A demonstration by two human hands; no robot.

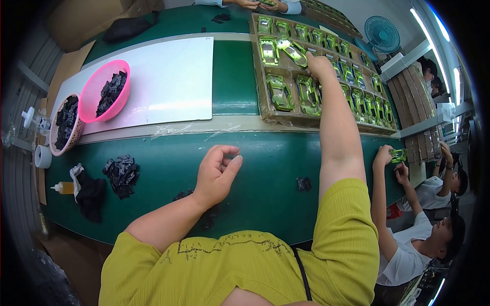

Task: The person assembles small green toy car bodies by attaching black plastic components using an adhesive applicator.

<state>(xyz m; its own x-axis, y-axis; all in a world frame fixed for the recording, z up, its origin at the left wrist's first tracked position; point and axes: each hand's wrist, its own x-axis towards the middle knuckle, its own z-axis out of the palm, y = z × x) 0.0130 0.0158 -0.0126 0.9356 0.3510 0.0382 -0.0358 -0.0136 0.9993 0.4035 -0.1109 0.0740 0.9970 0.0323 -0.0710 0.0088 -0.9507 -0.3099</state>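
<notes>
A brown cardboard tray [286, 118], split into compartments by dividers, stands at the far right of the green surface [265, 199] and holds rows of bright green car-shaped shells. On the left, a pink bowl [91, 94] is partly filled with small, flat black pieces; just beside it, a pale basket [76, 136] with a pierced wall holds more such pieces. The bowl rests against a white board [176, 86].

The car shell [292, 51] nearest the right hand [319, 66] is in the tray, in the second row from the near side, lying aslant while its neighbours sit straighter. It is glossy yellow-green, with dark areas and openings in its body. The right fingers are at its near end; whether they grip it or only touch it, I cannot tell.

The left hand [218, 174] is above the surface, its fingers loosely curled, thumb apart, nothing visible between them. A loose black heap [121, 176] lies to its left, and a few black pieces [303, 183] lie to its right.
</notes>
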